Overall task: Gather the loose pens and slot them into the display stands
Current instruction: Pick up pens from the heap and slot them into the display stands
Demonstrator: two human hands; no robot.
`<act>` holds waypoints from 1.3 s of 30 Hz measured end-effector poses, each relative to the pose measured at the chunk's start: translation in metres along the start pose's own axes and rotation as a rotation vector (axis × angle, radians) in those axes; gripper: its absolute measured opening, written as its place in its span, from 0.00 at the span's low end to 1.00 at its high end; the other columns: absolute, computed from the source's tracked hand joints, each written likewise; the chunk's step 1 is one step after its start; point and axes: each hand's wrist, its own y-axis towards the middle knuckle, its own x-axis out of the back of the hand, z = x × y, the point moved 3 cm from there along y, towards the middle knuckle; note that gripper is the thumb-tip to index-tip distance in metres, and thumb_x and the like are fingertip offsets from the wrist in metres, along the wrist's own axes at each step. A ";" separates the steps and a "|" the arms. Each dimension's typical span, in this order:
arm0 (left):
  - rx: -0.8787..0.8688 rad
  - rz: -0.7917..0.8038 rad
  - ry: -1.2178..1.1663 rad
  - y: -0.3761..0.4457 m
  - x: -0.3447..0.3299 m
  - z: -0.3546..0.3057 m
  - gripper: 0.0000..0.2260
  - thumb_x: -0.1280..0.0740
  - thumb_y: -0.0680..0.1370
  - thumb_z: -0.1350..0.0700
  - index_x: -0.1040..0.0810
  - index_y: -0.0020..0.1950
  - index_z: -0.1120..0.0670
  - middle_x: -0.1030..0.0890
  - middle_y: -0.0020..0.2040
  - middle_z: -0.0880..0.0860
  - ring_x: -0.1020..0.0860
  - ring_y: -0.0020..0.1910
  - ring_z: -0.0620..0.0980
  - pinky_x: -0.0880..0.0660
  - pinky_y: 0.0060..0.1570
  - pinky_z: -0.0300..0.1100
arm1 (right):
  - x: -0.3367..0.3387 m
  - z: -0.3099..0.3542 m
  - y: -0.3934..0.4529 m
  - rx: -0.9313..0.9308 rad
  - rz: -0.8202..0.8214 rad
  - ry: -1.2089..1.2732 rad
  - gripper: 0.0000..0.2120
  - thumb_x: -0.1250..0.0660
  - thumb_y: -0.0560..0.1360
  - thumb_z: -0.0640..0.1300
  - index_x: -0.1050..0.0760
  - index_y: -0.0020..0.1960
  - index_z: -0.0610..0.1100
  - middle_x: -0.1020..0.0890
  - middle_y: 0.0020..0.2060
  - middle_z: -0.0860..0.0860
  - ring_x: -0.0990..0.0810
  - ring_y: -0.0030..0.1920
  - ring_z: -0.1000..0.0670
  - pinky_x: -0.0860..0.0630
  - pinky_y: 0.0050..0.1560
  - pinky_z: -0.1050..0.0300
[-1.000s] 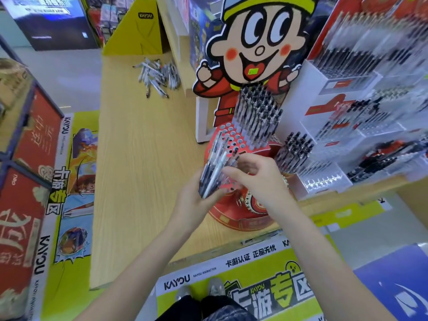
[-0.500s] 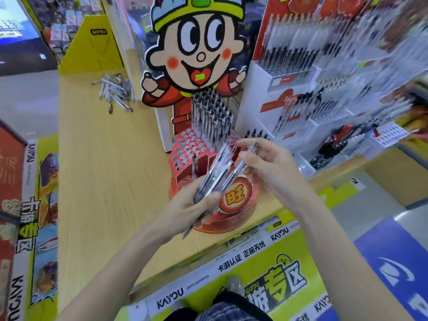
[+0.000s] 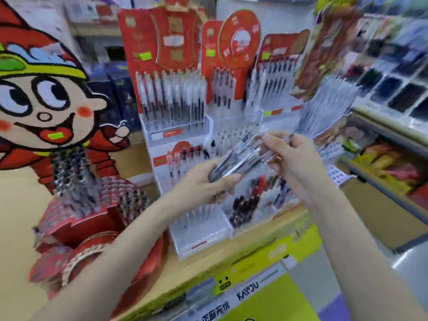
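Note:
My left hand (image 3: 203,185) grips a bundle of clear-barrelled pens (image 3: 240,159) at its lower end. My right hand (image 3: 293,156) pinches the upper ends of the same bundle. Both hands hover in front of a white tiered display stand (image 3: 201,237) with rows of pens. To the left, a round red display stand (image 3: 76,218) holds a cluster of pens, with many of its holes bare. The frame is motion-blurred.
A large cartoon-boy cutout (image 3: 46,107) rises behind the red stand. Red backing cards (image 3: 166,42) top the white stands. The wooden counter (image 3: 14,205) carries all stands; its front edge (image 3: 252,258) has yellow labels. A shelf of packaged goods (image 3: 382,163) lies right.
The view has swung right, from the red stand to the white tiered stands. Both hands have moved along with the pen bundle, held higher now. The loose pile at the counter's far end has left view.

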 end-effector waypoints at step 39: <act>-0.052 -0.715 0.154 0.251 -0.052 -0.043 0.08 0.40 0.79 0.53 0.28 0.44 0.56 0.27 0.27 0.46 0.32 0.23 0.41 0.34 0.24 0.34 | 0.133 0.052 0.314 0.370 0.187 -1.232 0.10 0.41 0.80 0.39 0.33 0.40 0.38 0.21 0.37 0.40 0.19 0.38 0.42 0.24 0.34 0.57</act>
